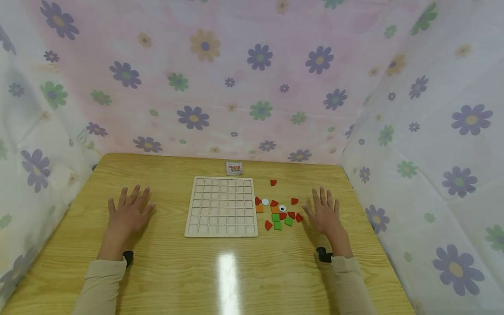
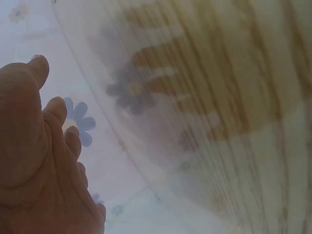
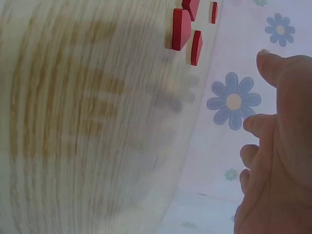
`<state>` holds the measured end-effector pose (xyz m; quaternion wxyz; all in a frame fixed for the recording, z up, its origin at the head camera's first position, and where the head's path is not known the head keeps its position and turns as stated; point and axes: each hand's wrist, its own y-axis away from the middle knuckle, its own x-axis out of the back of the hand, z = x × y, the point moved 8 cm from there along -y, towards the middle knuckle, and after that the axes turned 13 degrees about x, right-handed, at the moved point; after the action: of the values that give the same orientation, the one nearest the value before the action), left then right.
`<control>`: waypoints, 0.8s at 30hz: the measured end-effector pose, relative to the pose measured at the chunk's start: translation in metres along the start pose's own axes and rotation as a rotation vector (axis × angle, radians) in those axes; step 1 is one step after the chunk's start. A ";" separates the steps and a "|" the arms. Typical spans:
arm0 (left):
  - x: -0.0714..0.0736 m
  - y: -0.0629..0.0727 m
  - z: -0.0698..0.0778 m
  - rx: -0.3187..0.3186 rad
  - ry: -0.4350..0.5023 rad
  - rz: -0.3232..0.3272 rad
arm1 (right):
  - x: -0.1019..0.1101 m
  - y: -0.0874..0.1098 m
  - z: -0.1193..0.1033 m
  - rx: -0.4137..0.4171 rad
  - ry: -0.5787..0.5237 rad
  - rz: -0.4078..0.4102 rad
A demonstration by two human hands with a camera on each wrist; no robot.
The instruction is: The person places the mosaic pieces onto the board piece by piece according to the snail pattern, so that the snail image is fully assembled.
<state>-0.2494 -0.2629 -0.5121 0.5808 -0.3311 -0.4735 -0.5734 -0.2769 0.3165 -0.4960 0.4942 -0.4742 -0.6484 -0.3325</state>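
Note:
A pale wooden grid board (image 1: 222,207) with square cells lies in the middle of the table in the head view. My left hand (image 1: 127,212) is to the board's left, fingers spread and holding nothing; the left wrist view shows the same hand (image 2: 48,146) above its reflection in the tabletop. To the right of the loose pieces, my right hand (image 1: 326,213) is spread too, with nothing in it. Nearest its thumb is a red quarter-round piece (image 1: 299,217). Several red pieces, among them one thick red piece (image 3: 182,29), show in the right wrist view beyond the hand (image 3: 278,136).
Beside the board lie green squares (image 1: 278,225), orange squares (image 1: 259,209), a white disc (image 1: 265,201) and an eye disc (image 1: 282,208). A small picture card (image 1: 234,168) sits behind the board. Flowered cloth (image 1: 228,96) walls in the wooden table (image 1: 169,271) at back and sides.

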 end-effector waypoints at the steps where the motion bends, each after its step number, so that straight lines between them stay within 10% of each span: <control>1: 0.000 0.000 0.001 -0.002 -0.002 -0.006 | 0.000 0.000 0.000 0.002 -0.004 0.002; 15: -0.019 0.018 0.058 -0.199 0.018 -0.031 | -0.005 -0.015 -0.010 0.083 -0.391 0.212; 24: -0.033 0.021 0.089 -0.316 -0.021 -0.031 | -0.025 -0.030 -0.001 -0.046 -0.393 0.131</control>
<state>-0.2409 -0.1661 -0.5096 0.5074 -0.4171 -0.3885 -0.6463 -0.3030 0.2983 -0.5183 0.3679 -0.5823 -0.6922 -0.2154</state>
